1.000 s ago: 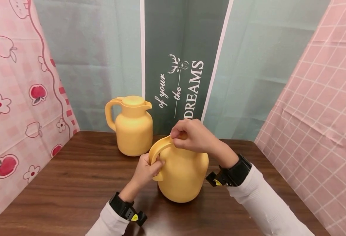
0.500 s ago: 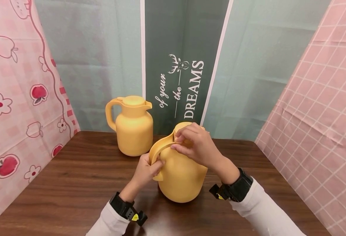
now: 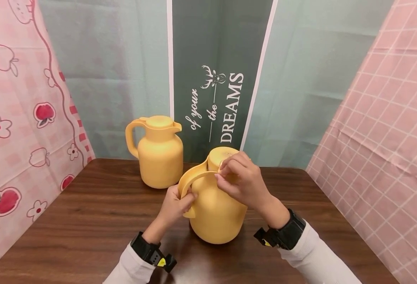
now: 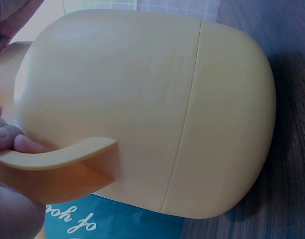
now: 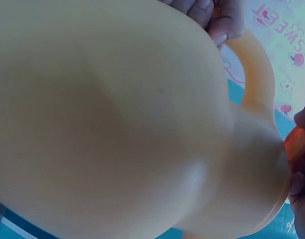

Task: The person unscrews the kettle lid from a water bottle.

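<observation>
A yellow thermos jug (image 3: 218, 209) stands in front of me on the table, its handle (image 3: 194, 173) toward the left. My left hand (image 3: 174, 205) grips that handle, thumb and fingers wrapped around it; the left wrist view has the jug's side and a seam near its base. At the top, my right hand (image 3: 242, 177) pinches the near edge of the round lid (image 3: 220, 154) with curled fingers. The right wrist view catches its fingertips (image 5: 298, 184) around an orange-lit edge piece at the jug's mouth. My right hand covers most of the spout side.
A second yellow thermos jug (image 3: 161, 161), lidded and with its handle to the left, stands behind and left of the first. The dark wooden table (image 3: 87, 221) is bounded by a green backdrop (image 3: 283, 79) and pink cloths (image 3: 389, 138) at the sides.
My right hand has come down and slightly right from over the jug's top, so the lid now shows. My left hand stays on the handle and the jug keeps its place.
</observation>
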### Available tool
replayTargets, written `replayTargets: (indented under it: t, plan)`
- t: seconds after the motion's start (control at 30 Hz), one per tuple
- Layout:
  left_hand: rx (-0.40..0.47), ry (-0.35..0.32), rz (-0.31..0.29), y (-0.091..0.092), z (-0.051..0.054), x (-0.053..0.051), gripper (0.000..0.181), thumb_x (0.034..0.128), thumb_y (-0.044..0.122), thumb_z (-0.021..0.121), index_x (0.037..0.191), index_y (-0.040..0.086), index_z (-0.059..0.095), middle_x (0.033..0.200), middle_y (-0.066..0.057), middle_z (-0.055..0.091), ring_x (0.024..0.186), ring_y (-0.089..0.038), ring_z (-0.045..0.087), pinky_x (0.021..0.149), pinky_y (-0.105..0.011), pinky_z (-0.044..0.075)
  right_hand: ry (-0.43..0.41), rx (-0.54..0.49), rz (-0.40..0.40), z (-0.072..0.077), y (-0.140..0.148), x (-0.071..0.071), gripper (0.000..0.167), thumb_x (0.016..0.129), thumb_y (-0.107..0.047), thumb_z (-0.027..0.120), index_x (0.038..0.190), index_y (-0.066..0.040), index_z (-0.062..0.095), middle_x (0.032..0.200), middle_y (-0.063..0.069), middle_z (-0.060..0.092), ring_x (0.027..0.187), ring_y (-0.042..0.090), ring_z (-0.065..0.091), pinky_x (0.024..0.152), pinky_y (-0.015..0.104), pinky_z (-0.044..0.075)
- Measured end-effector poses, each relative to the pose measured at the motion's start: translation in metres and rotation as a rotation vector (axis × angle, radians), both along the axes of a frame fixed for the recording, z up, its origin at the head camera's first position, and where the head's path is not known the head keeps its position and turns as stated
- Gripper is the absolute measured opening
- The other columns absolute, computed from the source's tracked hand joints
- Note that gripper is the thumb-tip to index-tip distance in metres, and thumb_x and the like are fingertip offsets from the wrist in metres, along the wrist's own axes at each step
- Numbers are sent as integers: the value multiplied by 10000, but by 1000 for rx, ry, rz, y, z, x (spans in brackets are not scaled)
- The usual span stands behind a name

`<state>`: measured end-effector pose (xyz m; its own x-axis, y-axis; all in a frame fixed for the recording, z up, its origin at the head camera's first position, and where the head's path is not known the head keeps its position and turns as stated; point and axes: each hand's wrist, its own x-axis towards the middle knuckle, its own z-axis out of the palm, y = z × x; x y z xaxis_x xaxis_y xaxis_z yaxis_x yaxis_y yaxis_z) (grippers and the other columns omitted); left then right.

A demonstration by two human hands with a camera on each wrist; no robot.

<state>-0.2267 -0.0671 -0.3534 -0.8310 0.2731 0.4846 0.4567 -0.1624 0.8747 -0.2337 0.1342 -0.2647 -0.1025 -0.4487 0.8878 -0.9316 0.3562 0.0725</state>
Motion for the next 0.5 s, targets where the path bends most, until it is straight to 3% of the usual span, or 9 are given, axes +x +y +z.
replayTargets:
  t: [0.17, 0.5]
  plan:
    - [-3, 17, -3, 0, 9, 7, 216, 869, -120, 488, 663, -72, 444, 497, 6, 385, 431, -103, 370, 417, -209, 296, 30, -48, 36, -3, 6, -3, 276, 856, -266, 673, 706, -59, 568, 771, 48, 578, 731, 228, 514, 685, 300, 421]
    - [12, 34, -15, 1, 9, 8, 240, 867, -122, 486, 645, -41, 444, 480, -102, 353, 425, -108, 358, 411, -215, 283, -13, -151, 40, -7, 16, -1, 274, 860, -226, 633, 665, -52, 552, 713, 67, 584, 678, 208, 515, 616, 236, 395]
